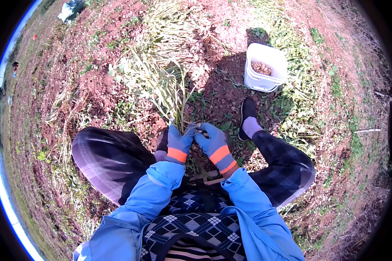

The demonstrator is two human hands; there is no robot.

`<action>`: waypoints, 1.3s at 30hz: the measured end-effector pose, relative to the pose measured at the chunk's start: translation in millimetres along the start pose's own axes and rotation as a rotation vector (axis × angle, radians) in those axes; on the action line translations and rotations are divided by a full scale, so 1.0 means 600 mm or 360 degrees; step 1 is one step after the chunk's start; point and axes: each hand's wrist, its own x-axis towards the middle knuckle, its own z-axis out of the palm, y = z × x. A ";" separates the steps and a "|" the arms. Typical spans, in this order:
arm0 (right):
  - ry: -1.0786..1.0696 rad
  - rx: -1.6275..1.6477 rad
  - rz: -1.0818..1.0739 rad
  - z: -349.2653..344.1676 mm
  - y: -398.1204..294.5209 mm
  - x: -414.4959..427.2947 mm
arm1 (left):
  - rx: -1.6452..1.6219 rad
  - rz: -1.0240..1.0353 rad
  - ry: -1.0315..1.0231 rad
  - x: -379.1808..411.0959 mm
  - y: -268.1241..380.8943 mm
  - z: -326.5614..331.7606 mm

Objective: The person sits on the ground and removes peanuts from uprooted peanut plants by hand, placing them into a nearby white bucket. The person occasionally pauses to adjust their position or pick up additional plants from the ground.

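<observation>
My left hand (179, 138), in a blue-grey work glove with an orange cuff, is closed around the lower end of a bundle of pulled plants (171, 88). Their pale stems and leaves reach forward, away from me. Close beside it, my right hand (212, 137), gloved alike, has its fingers at the root end of the bundle. Whether it pinches a root or a pod there is too small to tell. Ahead and to the right, a white square plastic bucket (263, 84) holds a heap of peanuts in their shells (260, 68).
More uprooted plants (173, 32) lie in a row ahead on reddish soil. A strip of leafy plants (297, 75) runs at the right, beside the bucket. My shoe (248, 114) rests just below the bucket. A pale green sack (71, 11) lies far off at the upper left.
</observation>
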 end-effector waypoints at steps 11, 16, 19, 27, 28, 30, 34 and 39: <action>0.0134 0.0364 -0.0129 0.008 0.004 -0.004 | -0.0284 -0.0107 -0.0042 -0.004 0.001 0.002; 0.0030 0.0753 0.0161 0.009 0.003 -0.001 | -0.0009 -0.0017 -0.0053 -0.003 0.002 0.002; -0.0032 0.1093 0.0458 -0.003 -0.013 -0.007 | -0.0189 -0.0045 -0.0027 -0.011 0.002 0.009; 0.0233 0.2196 0.0697 -0.037 0.021 0.023 | -0.0324 -0.0129 -0.0189 -0.024 0.004 0.008; 0.0148 0.2396 0.0483 -0.070 0.047 0.051 | -0.0351 -0.0138 -0.0195 -0.027 -0.001 0.007; 0.0221 0.2394 0.0542 -0.132 0.052 0.104 | -0.0590 -0.0239 -0.0124 -0.016 -0.031 -0.017; 0.0524 0.2182 0.0148 -0.320 0.028 0.247 | -0.0390 -0.0226 -0.0102 -0.002 0.017 -0.002; 0.0367 0.1821 -0.0089 -0.547 0.010 0.345 | -0.0769 -0.0641 -0.0167 0.011 0.022 -0.002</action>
